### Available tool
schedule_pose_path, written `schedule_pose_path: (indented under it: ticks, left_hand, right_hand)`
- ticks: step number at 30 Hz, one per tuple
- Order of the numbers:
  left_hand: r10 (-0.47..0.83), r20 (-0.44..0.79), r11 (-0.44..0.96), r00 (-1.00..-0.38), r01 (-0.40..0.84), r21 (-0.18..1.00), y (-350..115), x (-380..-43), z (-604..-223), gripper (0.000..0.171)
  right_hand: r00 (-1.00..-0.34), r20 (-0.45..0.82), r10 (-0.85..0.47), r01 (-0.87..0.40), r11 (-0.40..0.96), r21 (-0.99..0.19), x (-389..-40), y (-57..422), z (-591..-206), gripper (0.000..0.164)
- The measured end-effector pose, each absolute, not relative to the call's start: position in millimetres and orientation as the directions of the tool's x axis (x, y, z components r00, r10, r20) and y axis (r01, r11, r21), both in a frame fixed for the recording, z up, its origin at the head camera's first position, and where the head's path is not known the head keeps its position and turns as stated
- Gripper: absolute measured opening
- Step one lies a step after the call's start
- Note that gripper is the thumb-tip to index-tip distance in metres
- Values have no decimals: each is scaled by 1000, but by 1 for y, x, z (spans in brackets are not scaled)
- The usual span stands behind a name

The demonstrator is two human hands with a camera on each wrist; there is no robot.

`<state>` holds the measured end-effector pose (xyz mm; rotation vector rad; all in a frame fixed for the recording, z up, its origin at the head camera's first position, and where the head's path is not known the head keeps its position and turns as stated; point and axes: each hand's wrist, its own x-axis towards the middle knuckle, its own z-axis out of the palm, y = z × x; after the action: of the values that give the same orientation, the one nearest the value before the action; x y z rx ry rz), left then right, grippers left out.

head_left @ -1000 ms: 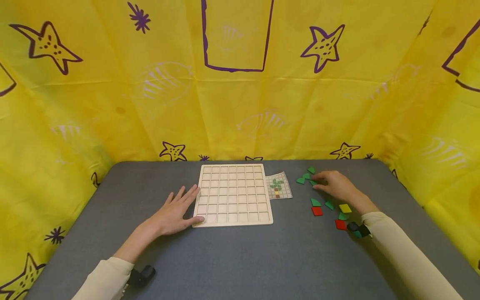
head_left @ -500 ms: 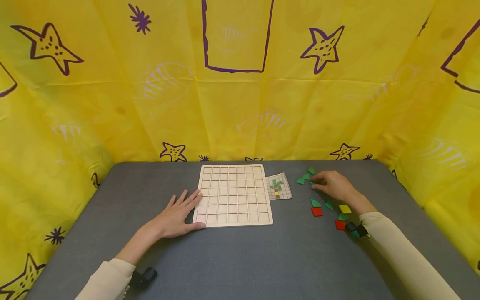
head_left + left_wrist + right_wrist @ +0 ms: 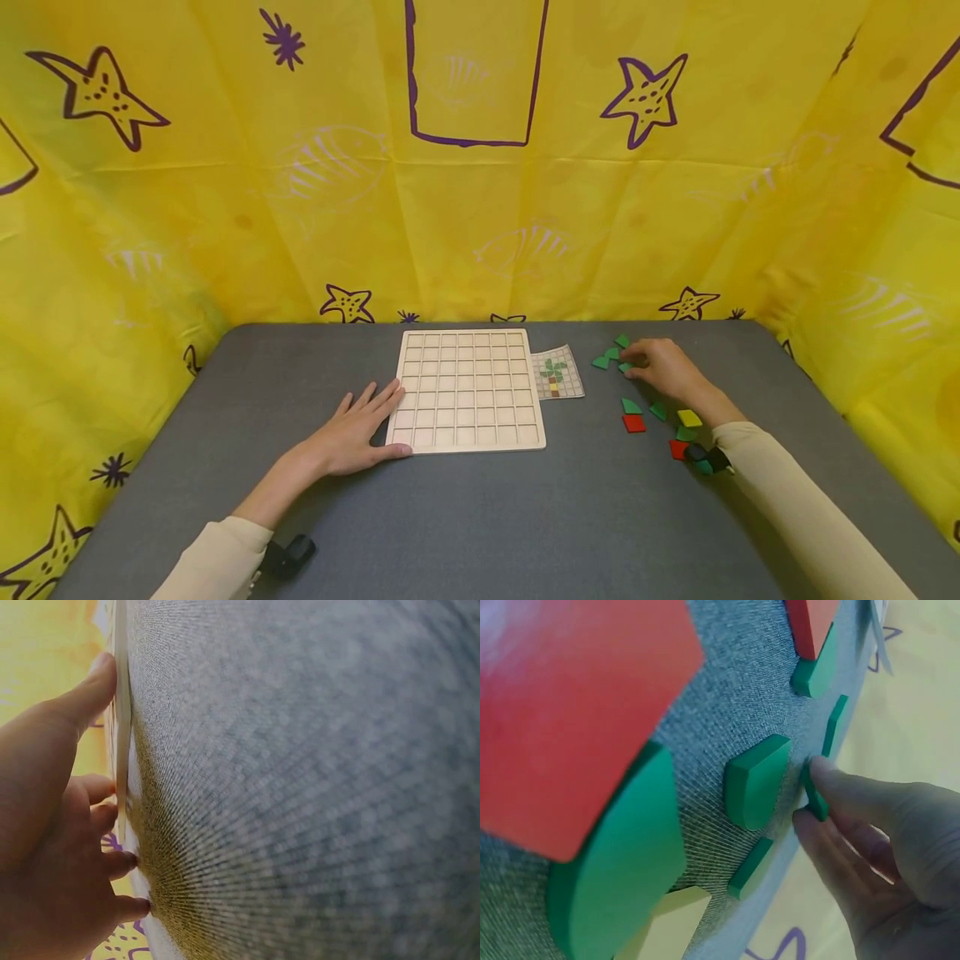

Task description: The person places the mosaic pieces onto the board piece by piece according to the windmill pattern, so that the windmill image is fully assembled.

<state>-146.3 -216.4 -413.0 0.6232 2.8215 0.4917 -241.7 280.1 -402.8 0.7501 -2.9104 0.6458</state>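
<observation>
A wooden grid board (image 3: 465, 390) lies flat on the grey table, its squares bare. My left hand (image 3: 352, 429) rests along the board's left edge, fingers spread and straight; in the left wrist view the thumb (image 3: 94, 690) lies over the edge. Among loose green pieces, my right hand (image 3: 663, 371) pinches a green quarter-circle tile (image 3: 814, 793) between thumb and fingers, low at the table. Another green tile (image 3: 835, 724) lies just beyond it in the right wrist view. A small printed pattern card (image 3: 557, 372) touches the board's right side.
Nearer me than the right hand lie several tiles: a green one (image 3: 631, 406), a red square (image 3: 633, 423), a yellow square (image 3: 689, 418) and a second red square (image 3: 678, 450), partly under the wrist camera (image 3: 697, 452). A yellow patterned cloth (image 3: 480, 200) surrounds the table.
My left hand has shifted very slightly down along the board's edge. The right hand stays at nearly the same spot, its forearm moved a little to the left.
</observation>
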Motion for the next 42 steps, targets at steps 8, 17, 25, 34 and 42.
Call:
schedule_pose_path:
  ticks: [8, 17, 25, 34, 42]
  left_hand:
    - [436, -144, 859, -888, 364, 361, -216, -146, -412, 96]
    - [437, -163, 855, -885, 353, 380, -215, -144, -409, 96]
    - [438, -198, 859, -877, 344, 380, -214, -148, -405, 99]
    - [452, -210, 846, -867, 342, 409, -212, -150, -404, 96]
    - [444, -222, 853, -868, 333, 402, -211, -150, -401, 95]
  right_hand:
    - [-873, 164, -459, -484, 773, -411, -242, 281, -398, 19]
    - [-855, 190, -482, -515, 745, -424, -242, 277, -387, 18]
    - [-859, 192, -474, -509, 750, -423, -246, 267, -378, 18]
    - [-854, 193, -483, -517, 749, -414, -254, 256, -367, 15]
    - [-846, 198, -495, -530, 741, -411, -257, 242, -361, 16]
